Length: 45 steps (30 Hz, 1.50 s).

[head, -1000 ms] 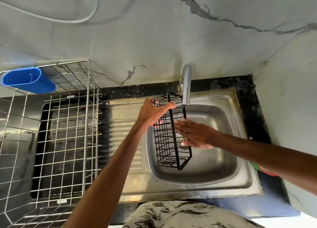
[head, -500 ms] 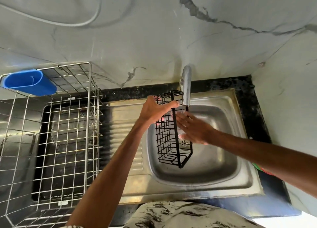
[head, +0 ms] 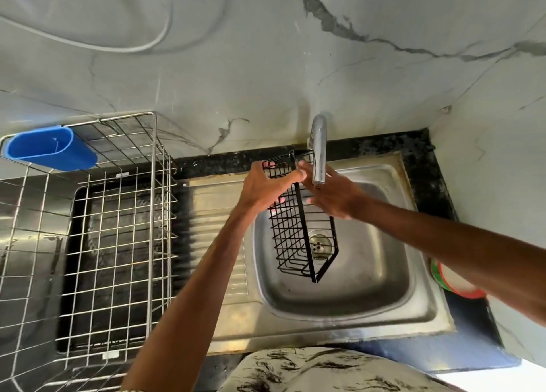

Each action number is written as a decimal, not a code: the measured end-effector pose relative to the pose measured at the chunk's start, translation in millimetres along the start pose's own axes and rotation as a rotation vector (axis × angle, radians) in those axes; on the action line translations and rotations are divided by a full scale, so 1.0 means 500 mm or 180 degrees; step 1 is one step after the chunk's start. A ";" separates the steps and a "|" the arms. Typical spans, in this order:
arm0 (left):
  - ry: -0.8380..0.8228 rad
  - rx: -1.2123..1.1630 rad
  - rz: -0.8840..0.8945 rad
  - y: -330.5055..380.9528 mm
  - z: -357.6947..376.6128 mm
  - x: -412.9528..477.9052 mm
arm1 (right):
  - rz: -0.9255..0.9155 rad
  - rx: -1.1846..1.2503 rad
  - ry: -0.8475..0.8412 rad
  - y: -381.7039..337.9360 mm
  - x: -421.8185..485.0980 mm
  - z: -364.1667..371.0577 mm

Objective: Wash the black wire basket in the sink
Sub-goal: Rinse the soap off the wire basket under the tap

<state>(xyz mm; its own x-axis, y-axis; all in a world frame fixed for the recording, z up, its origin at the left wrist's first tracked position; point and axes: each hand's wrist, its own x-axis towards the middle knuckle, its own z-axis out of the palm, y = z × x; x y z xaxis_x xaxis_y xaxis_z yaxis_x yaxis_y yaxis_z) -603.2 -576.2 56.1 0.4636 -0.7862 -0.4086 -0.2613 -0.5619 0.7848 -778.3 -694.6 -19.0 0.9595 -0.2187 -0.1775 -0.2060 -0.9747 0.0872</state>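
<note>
Head camera: the left hand point(head: 266, 188) curls its fingers round the top of the black wire basket point(head: 305, 229), holding it over the sink point(head: 369, 288). The right hand point(head: 334, 196) lays straight fingers on its side, under the tap point(head: 319, 149).

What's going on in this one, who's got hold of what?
A person holds a black wire basket on end over the steel sink. The left hand grips its upper end beside the tap. The right hand lies with straight fingers against the basket just under the spout, as if rubbing it. I cannot tell whether water is running. A wire dish rack with a blue cup stands to the left.
</note>
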 end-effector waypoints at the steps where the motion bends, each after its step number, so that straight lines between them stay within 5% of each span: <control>1: 0.0074 -0.0010 -0.0046 -0.001 0.000 0.001 | -0.0015 -0.0085 -0.0038 -0.014 -0.003 0.009; 9: 0.0278 -0.0082 -0.0101 -0.006 -0.029 0.001 | -0.0776 0.0171 -0.0588 -0.069 -0.123 0.115; 13: 0.0290 -0.0097 -0.0092 0.006 -0.021 -0.005 | -0.0932 0.0151 -0.0397 -0.045 -0.112 0.086; 19: 0.0439 -0.0268 0.0016 0.023 -0.017 -0.007 | -0.0186 0.0242 -0.0061 0.002 -0.028 0.004; 30: 0.0622 -0.0281 0.0000 0.012 -0.038 -0.004 | -0.0282 0.1574 -0.1310 -0.065 -0.103 0.044; 37: 0.0759 -0.0517 -0.0007 0.014 -0.036 -0.006 | -0.0194 0.1695 -0.0851 -0.067 -0.090 0.042; 45: 0.0947 -0.0910 0.0038 -0.015 -0.036 -0.026 | 0.0818 0.3315 -0.0680 -0.092 -0.116 0.032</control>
<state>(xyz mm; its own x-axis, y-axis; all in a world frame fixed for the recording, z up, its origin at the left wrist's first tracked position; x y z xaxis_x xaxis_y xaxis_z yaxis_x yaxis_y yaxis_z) -592.3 -557.1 63.9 0.6975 -0.6601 -0.2790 -0.0419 -0.4262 0.9036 -827.6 -637.6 -28.7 0.8323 -0.3270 -0.4477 -0.5533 -0.4385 -0.7082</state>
